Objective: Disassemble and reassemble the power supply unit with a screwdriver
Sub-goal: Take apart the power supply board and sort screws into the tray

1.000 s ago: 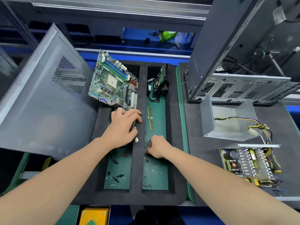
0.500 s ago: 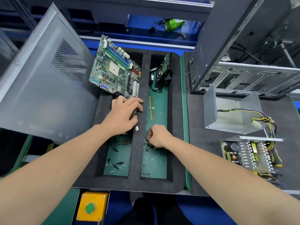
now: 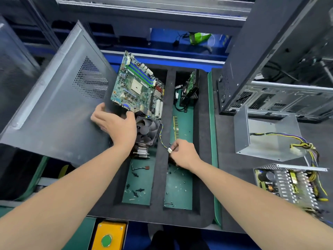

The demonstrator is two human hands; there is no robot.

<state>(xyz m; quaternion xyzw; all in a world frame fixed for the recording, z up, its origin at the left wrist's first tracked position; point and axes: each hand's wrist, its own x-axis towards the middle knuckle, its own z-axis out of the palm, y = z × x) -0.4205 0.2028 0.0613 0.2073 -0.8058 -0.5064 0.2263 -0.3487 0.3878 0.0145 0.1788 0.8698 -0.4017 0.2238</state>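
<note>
The power supply's open metal casing (image 3: 266, 136) lies on the dark mat at the right, with its yellow and black wire bundle (image 3: 304, 147) trailing out. In front of it sits the supply's circuit board (image 3: 288, 186) under a perforated cover. No screwdriver shows. My left hand (image 3: 117, 125) hovers with spread fingers over the left edge of a black cooler fan (image 3: 148, 129), below the motherboard (image 3: 138, 87). My right hand (image 3: 182, 153) has its fingers curled, and their tips pinch the fan's small white connector (image 3: 169, 150) above the foam divider.
A grey side panel (image 3: 54, 105) leans at the left. The foam tray (image 3: 160, 177) has two green-floored slots holding loose screws, a RAM stick (image 3: 176, 126) and a drive with cables (image 3: 189, 89). A computer case (image 3: 270, 69) stands at the back right. A yellow button box (image 3: 108, 235) sits below.
My left hand has lifted off the cooler fan and moved left and up, opening, so the fan now shows. My right hand has shifted toward the fan's white connector. The camera has tilted.
</note>
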